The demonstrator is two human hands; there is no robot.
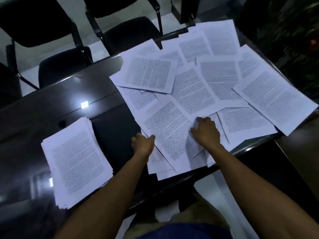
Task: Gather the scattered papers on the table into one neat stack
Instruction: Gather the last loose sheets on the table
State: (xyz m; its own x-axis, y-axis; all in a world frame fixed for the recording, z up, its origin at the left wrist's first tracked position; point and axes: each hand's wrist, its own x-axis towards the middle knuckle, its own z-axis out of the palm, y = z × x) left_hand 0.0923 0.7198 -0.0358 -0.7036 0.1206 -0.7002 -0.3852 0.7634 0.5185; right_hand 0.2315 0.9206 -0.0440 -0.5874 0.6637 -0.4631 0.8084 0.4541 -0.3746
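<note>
Several printed white sheets lie scattered and overlapping across the right half of a dark glossy table. A rough stack of papers sits at the near left. Between my hands lies a tilted sheet, on top of other sheets. My left hand touches that sheet's left edge, fingers curled at it. My right hand rests on the sheet's right side, fingers spread and pressing down. I cannot tell whether either hand has pinched the sheet.
Two black chairs stand beyond the table's far edge. Dark plant leaves fill the far right. Some sheets overhang the near table edge. Bare tabletop lies between the stack and the scattered sheets.
</note>
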